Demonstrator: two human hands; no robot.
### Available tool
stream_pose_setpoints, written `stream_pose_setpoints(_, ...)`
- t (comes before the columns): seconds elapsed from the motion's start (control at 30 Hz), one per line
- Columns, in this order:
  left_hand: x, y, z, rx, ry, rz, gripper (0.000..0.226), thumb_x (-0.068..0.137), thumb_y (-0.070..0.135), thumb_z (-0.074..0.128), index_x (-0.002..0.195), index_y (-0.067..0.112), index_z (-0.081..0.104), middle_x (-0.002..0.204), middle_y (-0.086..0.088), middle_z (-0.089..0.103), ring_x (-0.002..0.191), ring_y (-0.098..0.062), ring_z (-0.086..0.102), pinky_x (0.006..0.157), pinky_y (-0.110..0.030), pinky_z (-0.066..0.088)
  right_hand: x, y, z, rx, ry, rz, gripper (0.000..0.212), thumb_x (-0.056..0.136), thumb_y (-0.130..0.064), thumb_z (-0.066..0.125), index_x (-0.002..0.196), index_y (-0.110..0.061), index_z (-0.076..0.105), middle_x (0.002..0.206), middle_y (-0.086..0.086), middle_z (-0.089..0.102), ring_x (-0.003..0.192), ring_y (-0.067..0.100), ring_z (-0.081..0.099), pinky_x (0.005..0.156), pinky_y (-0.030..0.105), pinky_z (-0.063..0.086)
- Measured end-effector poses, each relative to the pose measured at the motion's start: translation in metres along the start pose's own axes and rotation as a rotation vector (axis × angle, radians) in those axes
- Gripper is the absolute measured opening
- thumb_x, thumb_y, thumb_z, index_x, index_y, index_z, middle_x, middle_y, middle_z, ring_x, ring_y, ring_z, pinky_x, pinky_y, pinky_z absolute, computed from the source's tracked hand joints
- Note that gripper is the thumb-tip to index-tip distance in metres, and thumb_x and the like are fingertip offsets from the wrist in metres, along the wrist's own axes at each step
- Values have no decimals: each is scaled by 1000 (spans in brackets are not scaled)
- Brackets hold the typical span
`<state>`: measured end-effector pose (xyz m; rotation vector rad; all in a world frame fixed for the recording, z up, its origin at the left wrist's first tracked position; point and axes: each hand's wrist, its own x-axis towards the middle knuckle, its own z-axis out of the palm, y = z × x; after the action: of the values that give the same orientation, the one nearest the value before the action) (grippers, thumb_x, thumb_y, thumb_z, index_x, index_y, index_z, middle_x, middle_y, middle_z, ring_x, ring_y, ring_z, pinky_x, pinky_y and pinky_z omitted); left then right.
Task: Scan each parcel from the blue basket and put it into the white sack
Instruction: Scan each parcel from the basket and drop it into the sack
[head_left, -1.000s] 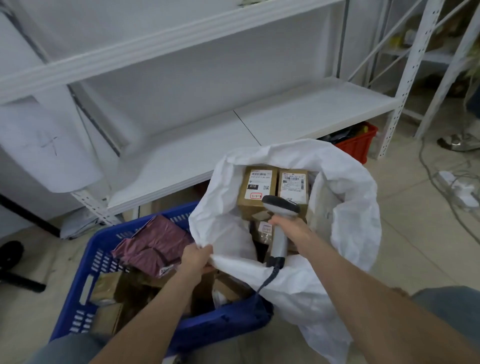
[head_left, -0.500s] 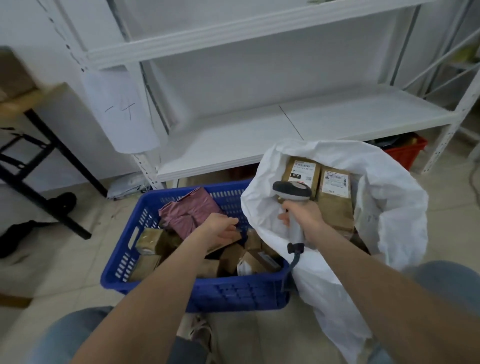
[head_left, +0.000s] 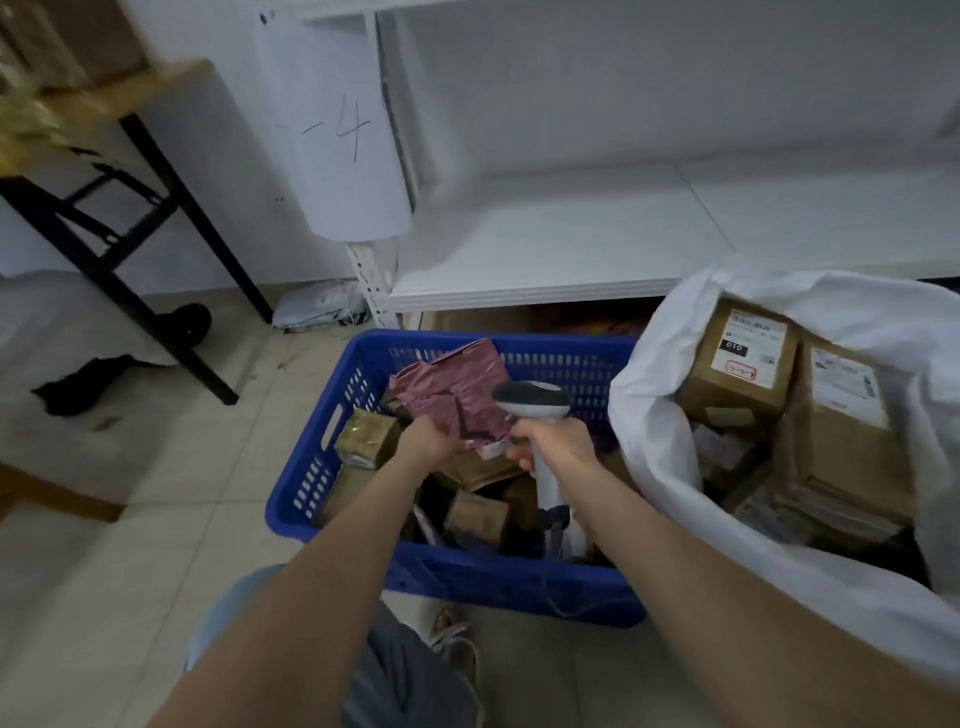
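Note:
The blue basket (head_left: 332, 478) sits on the floor in front of me with several brown cardboard parcels inside. My left hand (head_left: 428, 441) grips the lower edge of a crinkled pink parcel (head_left: 452, 389) that stands tilted in the basket. My right hand (head_left: 558, 447) holds a white handheld scanner (head_left: 532, 402) by its grip, head up, just right of the pink parcel. The white sack (head_left: 654, 395) stands open to the right, holding several labelled brown boxes (head_left: 737, 364).
A white metal shelf (head_left: 571, 244) runs behind basket and sack, with a hanging paper sheet (head_left: 343, 140) on its post. A black-legged wooden table (head_left: 104, 171) stands at the left. Tiled floor (head_left: 130, 545) lies left of the basket. My knee (head_left: 405, 670) is below.
My left hand left the sack's rim, crossed into the basket and took the pink parcel. My right hand moved the scanner from over the sack to over the basket. My view swung left.

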<state>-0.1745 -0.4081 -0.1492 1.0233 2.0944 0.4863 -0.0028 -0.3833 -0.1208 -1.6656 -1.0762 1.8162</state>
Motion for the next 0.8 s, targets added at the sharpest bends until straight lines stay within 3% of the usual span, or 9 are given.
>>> stream_pose_setpoints(0.07,33,-3,-11,125,99,32,45,89,24,63,129,8,49,128,-11,55,117,-30,54,100,-37,45,24,1,15,53,23,41,11,84,-14,68,78,-5,66,65,8,70,59,17,61,61,28,50)
stream_pose_setpoints(0.17,95,-7,-22,308,238,55,67,84,35,66,140,17,35,142,-13,43,129,-31,43,105,-46,41,65,6,30,171,89,96,18,86,-10,67,68,-6,63,62,8,67,55,16,57,56,26,48)
stream_pose_setpoints(0.33,176,2,-33,587,238,106,104,80,37,74,152,10,4,158,-12,14,147,-31,10,117,-48,21,111,18,35,265,130,191,13,85,-10,66,73,-4,66,57,5,67,44,12,53,45,19,45)
stream_pose_setpoints(0.4,203,-2,-31,587,161,50,104,83,35,72,153,12,-2,159,-12,11,146,-31,14,116,-50,20,121,21,30,295,137,226,14,86,-10,65,73,-6,65,62,7,66,44,11,51,44,18,45)
stream_pose_setpoints(0.43,211,-5,-28,581,118,13,102,85,33,70,153,15,-4,158,-13,17,142,-33,25,114,-52,26,125,22,27,309,147,238,14,87,-10,65,73,-7,64,64,8,66,46,11,52,46,18,45)
stream_pose_setpoints(0.47,214,-8,-25,597,85,-7,94,87,32,67,153,20,0,151,-14,31,133,-35,39,108,-53,35,128,24,25,326,161,247,14,87,-11,65,74,-8,64,65,8,67,48,11,52,48,19,45)
stream_pose_setpoints(0.53,208,-12,-17,730,38,70,62,92,28,57,147,28,28,126,-11,57,112,-33,56,95,-49,47,131,27,20,341,193,251,13,88,-13,66,76,-8,64,66,7,68,51,12,55,52,21,47)
stream_pose_setpoints(0.63,186,-22,-3,856,-207,213,30,92,23,56,121,23,60,104,-7,67,95,-25,64,84,-37,53,127,27,16,357,232,214,13,88,-14,66,77,-6,64,66,6,67,55,13,57,56,23,48)
stream_pose_setpoints(0.8,120,-57,47,599,-564,226,28,88,23,66,115,18,67,113,-2,68,101,-21,64,88,-26,49,111,23,13,352,262,149,10,86,-9,66,78,-4,66,62,6,65,50,13,55,50,21,47)
